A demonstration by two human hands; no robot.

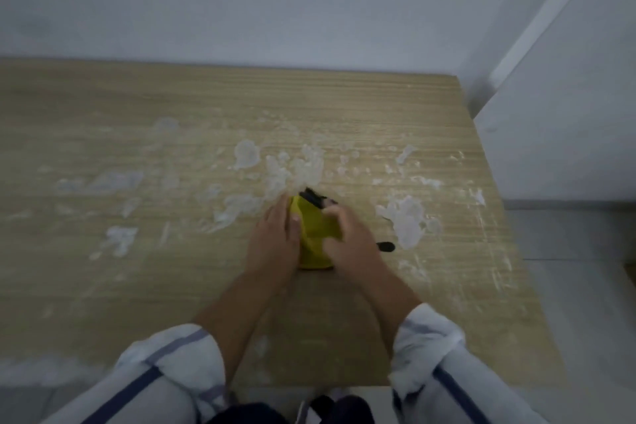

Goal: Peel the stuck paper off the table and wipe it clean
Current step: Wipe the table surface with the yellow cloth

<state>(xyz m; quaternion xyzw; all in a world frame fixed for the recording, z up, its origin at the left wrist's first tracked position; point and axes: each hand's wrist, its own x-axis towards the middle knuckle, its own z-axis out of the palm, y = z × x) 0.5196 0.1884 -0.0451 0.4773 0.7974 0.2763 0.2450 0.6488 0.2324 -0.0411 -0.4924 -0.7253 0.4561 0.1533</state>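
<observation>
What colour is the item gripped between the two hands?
The item is yellow-green, with a black part at its far end; it shows in the head view.

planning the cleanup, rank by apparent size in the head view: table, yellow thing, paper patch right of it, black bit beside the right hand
1. table
2. yellow thing, partly covered, and paper patch look alike, so unranked
3. black bit
</observation>
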